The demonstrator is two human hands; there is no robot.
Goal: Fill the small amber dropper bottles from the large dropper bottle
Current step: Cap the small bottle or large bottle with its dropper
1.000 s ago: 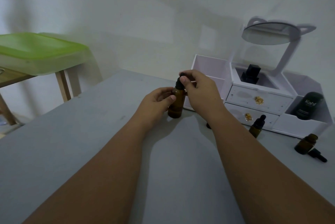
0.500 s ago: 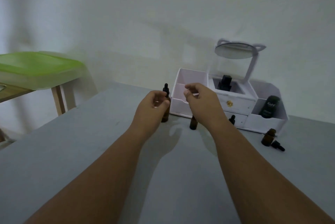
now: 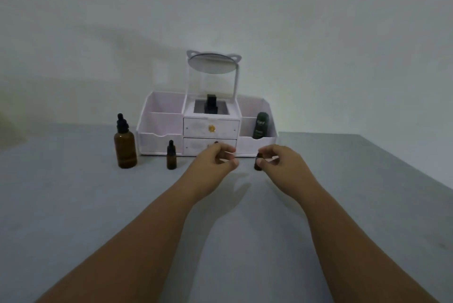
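The large amber dropper bottle (image 3: 125, 147) stands capped at the left on the grey table (image 3: 73, 204). A small amber bottle (image 3: 171, 157) with a black dropper cap stands to its right. My left hand (image 3: 212, 164) hovers in front of the organiser's lower drawer with fingers loosely curled and holds nothing; a dark cap tip (image 3: 216, 142) shows just behind it. My right hand (image 3: 278, 161) is at another small amber bottle (image 3: 257, 166), and its thumb lies across the bottle's front. Whether the fingers grip that bottle is hidden.
A white cosmetic organiser (image 3: 161, 136) with two drawers and a round mirror (image 3: 212, 63) stands against the wall. It holds a black bottle (image 3: 211, 104) in the middle and a dark green tube (image 3: 261, 125) at the right. The table edge runs down the right side.
My left hand has let go of the large bottle, which now stands alone at the left. Both hands moved right, and my right hand reached the small bottle. The view turned right.
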